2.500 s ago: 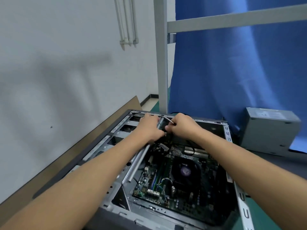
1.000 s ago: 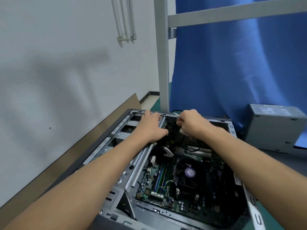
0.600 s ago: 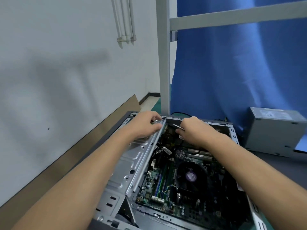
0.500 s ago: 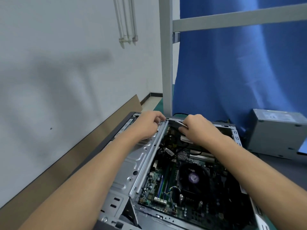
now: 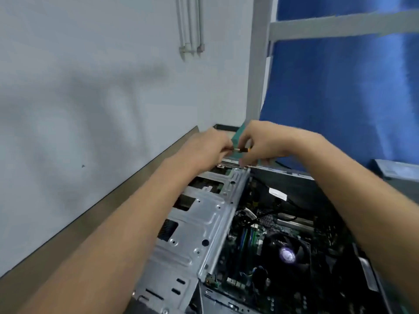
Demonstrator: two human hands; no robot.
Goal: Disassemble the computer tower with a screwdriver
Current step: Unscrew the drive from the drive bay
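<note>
Computer tower (image 5: 281,177): is lying on its side with the open face up, taking up the lower middle and right of the view. Only a grey strip of the table (image 5: 401,184) is showing, near its far right side.
Screwdriver (image 5: 241,150): is hanging level in the air between the two hands, just above the tower's far edge. A short metal end is pointing left, and a dark and orange part is pointing right.
Left hand (image 5: 208,148): is hovering over the tower's far left corner, its fingers (image 5: 226,148) pinching the metal end of the screwdriver.
Right hand (image 5: 265,143): is facing the left one, nearly touching it, with its fingers curling round the dark and orange end. The blur is hiding the exact grip.
Drive cage (image 5: 199,225): is sitting in the tower's left half as a pale metal plate with slots and holes.
Motherboard (image 5: 251,241): is lying exposed to the right of the cage.
Cooler fan (image 5: 286,254): is sitting on the motherboard, black with a pale hub.
Grey box (image 5: 396,168): is standing on the table beyond the right forearm, apart from the tower.
Brown board (image 5: 90,214): is running between the tower and the white wall (image 5: 90,87).
Blue curtain (image 5: 340,87): is hanging behind a grey frame (image 5: 257,64).
</note>
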